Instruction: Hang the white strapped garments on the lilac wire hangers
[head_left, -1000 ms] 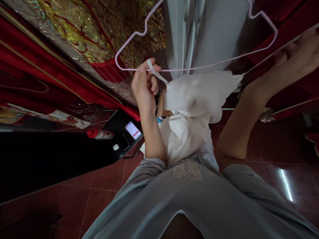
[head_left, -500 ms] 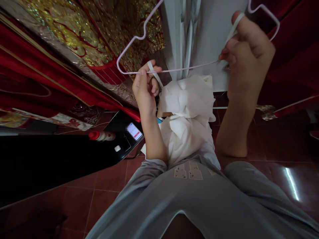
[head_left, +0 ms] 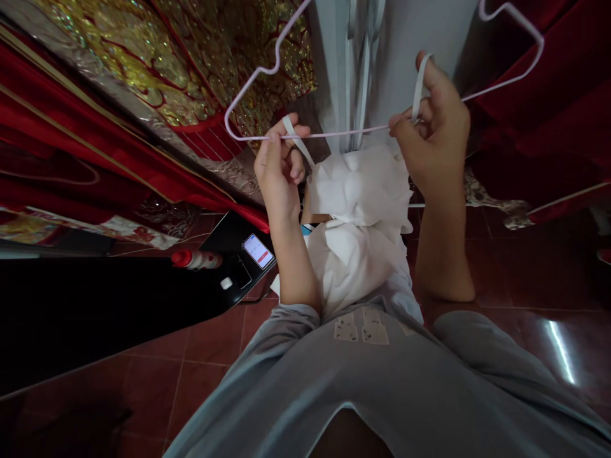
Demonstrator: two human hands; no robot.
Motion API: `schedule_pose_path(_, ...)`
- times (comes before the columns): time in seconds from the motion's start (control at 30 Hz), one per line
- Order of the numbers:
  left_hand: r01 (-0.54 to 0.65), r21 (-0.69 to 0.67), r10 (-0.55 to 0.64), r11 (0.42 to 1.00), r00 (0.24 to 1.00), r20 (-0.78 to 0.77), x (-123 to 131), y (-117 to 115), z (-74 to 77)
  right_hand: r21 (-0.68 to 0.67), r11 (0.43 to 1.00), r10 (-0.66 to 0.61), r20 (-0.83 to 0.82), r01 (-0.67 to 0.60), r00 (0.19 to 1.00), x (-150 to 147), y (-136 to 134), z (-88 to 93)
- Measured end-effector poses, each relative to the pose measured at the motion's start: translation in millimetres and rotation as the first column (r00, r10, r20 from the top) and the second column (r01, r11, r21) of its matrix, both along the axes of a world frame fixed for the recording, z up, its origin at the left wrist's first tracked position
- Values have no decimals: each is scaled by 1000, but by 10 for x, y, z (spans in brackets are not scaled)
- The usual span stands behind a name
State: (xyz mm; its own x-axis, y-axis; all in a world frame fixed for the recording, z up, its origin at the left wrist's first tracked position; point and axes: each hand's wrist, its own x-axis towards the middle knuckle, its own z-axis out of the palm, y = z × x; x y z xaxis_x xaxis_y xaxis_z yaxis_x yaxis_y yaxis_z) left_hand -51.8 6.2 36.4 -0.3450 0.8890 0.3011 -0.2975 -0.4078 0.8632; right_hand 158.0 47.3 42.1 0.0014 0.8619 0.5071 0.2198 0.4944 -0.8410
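Note:
A pale pink wire hanger (head_left: pixel 334 134) hangs in front of me at head height. My left hand (head_left: pixel 279 168) is closed on one white strap (head_left: pixel 296 141) of a white garment (head_left: pixel 360 216), pinching it against the hanger's bottom bar near its left end. My right hand (head_left: pixel 432 130) is closed on the other white strap (head_left: pixel 419 83), which loops over my index finger, and its thumb and fingers also pinch the bar. The garment droops in folds between my forearms, down to my grey shirt.
Red and gold embroidered garments (head_left: pixel 157 76) hang at the left, dark red ones (head_left: pixel 563 127) at the right. A black table (head_left: pixel 119 299) at the left bears a phone (head_left: pixel 258 250), a red-capped bottle (head_left: pixel 195 259) and a small white object (head_left: pixel 226 283). Red floor tiles (head_left: pixel 525 280) lie below.
My right hand came in from the far right to the hanger's bar, carrying the second strap, and has lowered and closed on bar and strap. The left hand has stayed in place.

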Motion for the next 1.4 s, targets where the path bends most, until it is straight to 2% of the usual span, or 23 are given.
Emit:
schedule_pose_path(0.1,-25,32,26,999,999,-24,-38,17,-45,127,988,-90,8,88,996,3,-1,22)
schedule_pose_path(0.17,-98,56,98,994,995,-7,-97,45,-116,147,986,-74,5,73,997,-1,-5,46)
schedule_pose_path(0.23,-219,110,219,969,976,11,-193,88,-210,162,985,-51,-16,53,999,-2,0,56)
schedule_pose_path(0.3,-363,199,369,910,929,8,-318,135,-298,173,984,-40,-37,46,999,4,16,47)
schedule_pose_path(0.37,-477,307,502,824,865,-4,-453,173,-345,171,984,-33,-48,41,998,16,37,28)
schedule_pose_path(0.4,-500,354,540,791,842,-16,-517,185,-346,165,985,-34,-50,42,998,22,46,18)
schedule_pose_path(0.47,-488,406,557,773,828,-65,-629,187,-302,158,986,-36,-57,45,998,35,56,2)
schedule_pose_path(0.7,-245,410,380,878,879,-287,-871,87,-10,216,976,15,-70,0,997,96,70,-28)
schedule_pose_path(0.8,-120,428,280,896,901,-332,-948,157,72,201,979,-17,-34,24,999,90,86,-63)
schedule_pose_path(0.87,-55,387,208,921,907,-367,-953,235,149,188,982,-22,-27,27,999,66,86,-89)
schedule_pose_path(0.93,3,309,135,951,895,-426,-905,298,264,184,983,-6,-36,13,999,40,79,-109)
schedule_pose_path(1.03,98,211,35,972,834,-551,-775,338,493,184,983,12,-43,-3,999,20,64,-121)
schedule_pose_path(1.17,147,80,-68,986,789,-611,-660,415,749,177,984,5,-70,8,998,19,40,-111)
schedule_pose_path(1.27,149,60,-89,987,819,-567,-672,532,772,138,990,0,-61,9,998,8,13,-97)
schedule_pose_path(1.33,100,46,-69,994,891,-449,-704,584,682,109,994,-11,-49,17,999,-9,-9,-86)
schedule_pose_path(1.4,48,44,-34,998,958,-286,-721,578,519,93,995,-27,-43,31,999,-34,-32,-73)
